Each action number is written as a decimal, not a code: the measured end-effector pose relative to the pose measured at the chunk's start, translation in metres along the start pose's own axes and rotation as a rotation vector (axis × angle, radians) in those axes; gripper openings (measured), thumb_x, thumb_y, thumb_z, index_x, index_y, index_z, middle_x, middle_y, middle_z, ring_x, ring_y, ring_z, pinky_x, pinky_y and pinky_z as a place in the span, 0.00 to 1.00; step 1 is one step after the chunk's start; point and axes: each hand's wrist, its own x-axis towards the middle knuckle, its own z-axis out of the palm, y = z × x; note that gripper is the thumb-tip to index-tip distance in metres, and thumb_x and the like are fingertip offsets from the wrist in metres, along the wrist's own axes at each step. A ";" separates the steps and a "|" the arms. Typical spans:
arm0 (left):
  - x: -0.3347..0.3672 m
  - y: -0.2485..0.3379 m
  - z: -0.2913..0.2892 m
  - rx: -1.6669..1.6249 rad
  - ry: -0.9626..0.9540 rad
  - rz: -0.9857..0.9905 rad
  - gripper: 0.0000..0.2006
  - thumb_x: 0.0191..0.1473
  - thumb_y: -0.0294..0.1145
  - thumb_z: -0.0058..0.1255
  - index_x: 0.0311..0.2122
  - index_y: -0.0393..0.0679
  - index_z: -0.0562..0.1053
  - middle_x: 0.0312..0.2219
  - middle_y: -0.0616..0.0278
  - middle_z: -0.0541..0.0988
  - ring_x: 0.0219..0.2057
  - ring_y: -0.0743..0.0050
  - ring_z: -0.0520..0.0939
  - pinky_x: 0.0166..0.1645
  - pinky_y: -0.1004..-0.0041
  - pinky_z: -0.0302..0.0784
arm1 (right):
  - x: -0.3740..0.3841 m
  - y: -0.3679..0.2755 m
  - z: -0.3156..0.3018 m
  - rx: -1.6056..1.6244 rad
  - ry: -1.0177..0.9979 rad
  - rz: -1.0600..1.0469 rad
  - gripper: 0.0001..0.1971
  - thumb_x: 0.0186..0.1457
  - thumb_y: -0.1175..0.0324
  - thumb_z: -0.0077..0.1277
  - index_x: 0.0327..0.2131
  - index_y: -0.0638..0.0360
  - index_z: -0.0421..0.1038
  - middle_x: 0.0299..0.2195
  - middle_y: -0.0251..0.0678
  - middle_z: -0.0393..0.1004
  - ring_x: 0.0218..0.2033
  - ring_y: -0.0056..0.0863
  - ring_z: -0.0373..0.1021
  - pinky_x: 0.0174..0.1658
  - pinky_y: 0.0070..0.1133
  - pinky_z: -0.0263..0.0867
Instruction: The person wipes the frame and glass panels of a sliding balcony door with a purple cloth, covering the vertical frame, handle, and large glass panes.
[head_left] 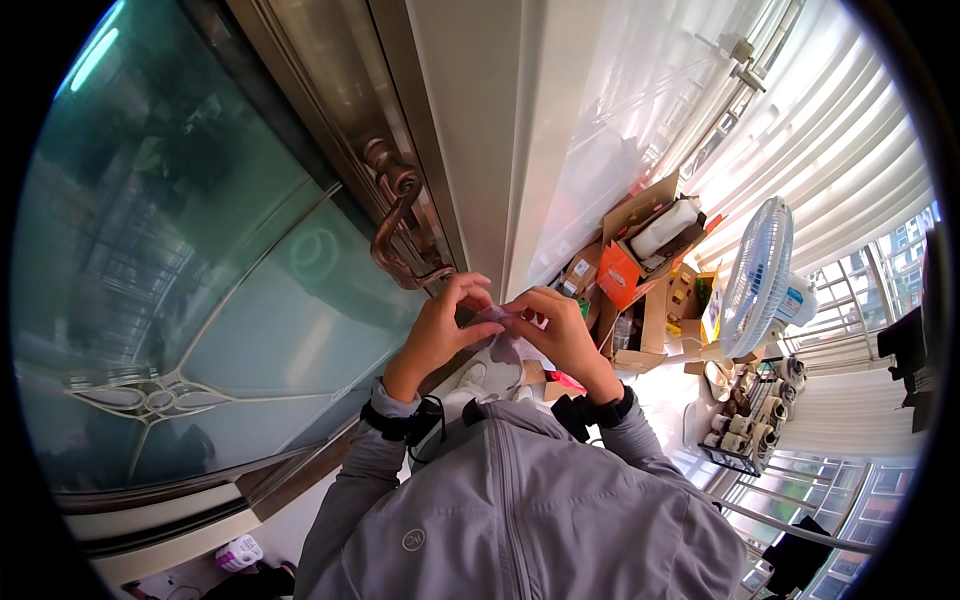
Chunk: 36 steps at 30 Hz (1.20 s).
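In front of my chest, both hands meet at a small thin pale-purple sheet, which looks soft and crumpled. Whether it is cloth or plastic I cannot make out. My left hand pinches it between thumb and fingers from the left side. From the right, my right hand grips it with curled fingertips that hide part of it. Just beyond the left hand is the bronze-coloured curved door handle, apart from my fingers. Grey sleeves and dark wrist bands cover my forearms.
A glass door panel fills the left. To the right stand open cardboard boxes, a white-and-blue fan and a rack of shoes. Long pale curtains hang at the far right. My white shoe shows below my hands.
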 end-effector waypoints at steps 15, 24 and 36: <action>0.009 -0.034 -0.001 0.078 -0.064 0.012 0.10 0.45 0.24 0.50 0.36 0.38 0.69 0.35 0.57 0.74 0.38 0.63 0.74 0.43 0.71 0.67 | -0.019 0.016 -0.042 0.060 0.371 -0.027 0.08 0.43 0.81 0.50 0.31 0.64 0.67 0.28 0.35 0.70 0.32 0.21 0.69 0.36 0.17 0.64; 0.009 -0.019 -0.006 -0.587 -0.049 -0.205 0.09 0.56 0.33 0.41 0.38 0.40 0.66 0.31 0.70 0.72 0.33 0.87 0.70 0.38 0.84 0.64 | -0.025 0.011 -0.049 0.231 0.498 -0.092 0.07 0.47 0.81 0.48 0.32 0.67 0.64 0.28 0.34 0.69 0.28 0.18 0.67 0.35 0.14 0.64; 0.014 -0.021 0.012 -0.753 0.283 -0.337 0.08 0.57 0.32 0.41 0.36 0.39 0.68 0.27 0.72 0.71 0.29 0.91 0.68 0.34 0.86 0.63 | -0.042 0.104 0.014 0.948 -0.251 0.178 0.28 0.51 0.62 0.49 0.53 0.62 0.52 0.53 0.38 0.57 0.50 0.23 0.57 0.53 0.22 0.51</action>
